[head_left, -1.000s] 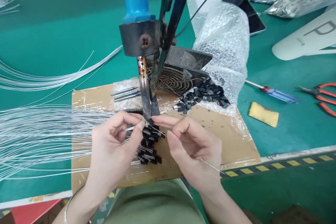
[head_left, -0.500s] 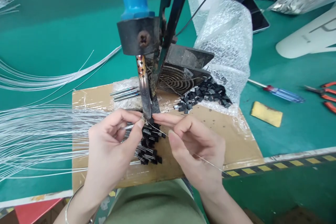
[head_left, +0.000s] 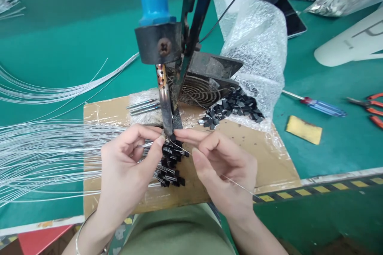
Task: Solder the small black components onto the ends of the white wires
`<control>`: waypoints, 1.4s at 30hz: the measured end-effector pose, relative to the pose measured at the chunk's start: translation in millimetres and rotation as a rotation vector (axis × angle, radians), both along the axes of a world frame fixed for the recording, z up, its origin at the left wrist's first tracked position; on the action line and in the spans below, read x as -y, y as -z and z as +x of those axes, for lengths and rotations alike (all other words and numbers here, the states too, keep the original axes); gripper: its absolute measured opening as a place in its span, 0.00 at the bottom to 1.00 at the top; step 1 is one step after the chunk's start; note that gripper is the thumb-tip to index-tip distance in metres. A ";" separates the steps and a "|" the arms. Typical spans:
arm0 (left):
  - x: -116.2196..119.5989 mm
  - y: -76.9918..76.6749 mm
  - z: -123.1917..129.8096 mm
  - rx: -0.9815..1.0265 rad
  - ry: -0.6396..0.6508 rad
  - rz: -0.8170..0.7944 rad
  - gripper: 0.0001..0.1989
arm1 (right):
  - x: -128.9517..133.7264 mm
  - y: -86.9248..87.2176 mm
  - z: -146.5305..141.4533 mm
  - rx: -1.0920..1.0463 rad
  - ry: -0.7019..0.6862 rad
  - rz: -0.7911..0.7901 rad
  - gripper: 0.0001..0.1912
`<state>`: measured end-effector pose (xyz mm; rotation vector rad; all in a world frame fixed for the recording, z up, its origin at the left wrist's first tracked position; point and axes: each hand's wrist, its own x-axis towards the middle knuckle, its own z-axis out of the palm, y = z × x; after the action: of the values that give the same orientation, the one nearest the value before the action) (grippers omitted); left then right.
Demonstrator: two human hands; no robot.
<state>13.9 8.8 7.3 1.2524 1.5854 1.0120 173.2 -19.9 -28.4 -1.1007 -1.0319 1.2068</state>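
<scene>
My left hand (head_left: pixel 131 163) pinches a thin metal-and-wire piece (head_left: pixel 146 144) right beside the tip of a soldering iron (head_left: pixel 165 103), which hangs upright in a black holder with a blue handle. My right hand (head_left: pixel 224 167) is closed on a thin solder wire (head_left: pixel 182 149); the wire runs from under the iron tip through the fingers and out past the palm. A small black block (head_left: pixel 172 137) touches the right fingertips at the tip. Under both hands lies a bundle of black-ended parts (head_left: pixel 170 167) with white wires (head_left: pixel 54 143) trailing left.
Behind the iron stands a dusty fan (head_left: pixel 203 87), near loose black blocks (head_left: pixel 236 107) on bubble wrap (head_left: pixel 257 44). Metal rods (head_left: pixel 143 107) lie on the cardboard (head_left: pixel 254 159). At right are a screwdriver (head_left: pixel 323 106), yellow sponge (head_left: pixel 304 129), pliers (head_left: pixel 366 104) and a phone-like black slab (head_left: pixel 289 16).
</scene>
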 end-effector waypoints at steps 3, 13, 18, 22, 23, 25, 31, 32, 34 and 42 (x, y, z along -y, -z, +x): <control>0.0 -0.1 -0.3 -0.004 0.002 -0.002 0.07 | -0.3 0.3 -0.5 0.004 0.003 0.000 0.13; 1.4 -1.3 -1.4 0.010 -0.002 -0.004 0.07 | 1.4 0.2 -1.0 0.011 -0.007 -0.001 0.13; -0.8 -1.2 0.7 0.000 0.000 -0.015 0.07 | 1.9 1.6 -1.2 0.022 -0.001 -0.001 0.13; -2.9 -0.4 1.6 -0.005 0.017 -0.016 0.07 | 2.2 2.4 -1.6 0.032 0.003 -0.003 0.12; -2.6 -0.3 1.4 -0.007 0.019 -0.015 0.07 | 2.2 2.4 -1.5 0.036 0.003 0.000 0.12; -1.2 -0.1 0.9 -0.001 0.017 -0.008 0.07 | 2.3 2.1 -1.3 0.040 0.001 0.008 0.12; 1.1 -0.7 0.6 -0.004 0.010 -0.008 0.07 | 2.9 0.6 -2.1 0.041 0.008 0.008 0.11; 0.8 -0.9 0.6 -0.005 0.011 -0.008 0.07 | 3.0 0.2 -2.4 0.045 0.011 0.006 0.11; 0.4 -1.2 0.5 -0.003 0.010 -0.004 0.07 | 2.9 -0.5 -3.0 0.059 0.016 0.005 0.11; -0.5 -2.2 -0.1 -0.002 0.012 -0.019 0.07 | 2.5 -0.9 -2.3 0.103 0.014 0.006 0.11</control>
<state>13.9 9.3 9.5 1.2493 1.5831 0.9864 170.8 -22.4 -27.5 -1.1738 -1.1034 1.1453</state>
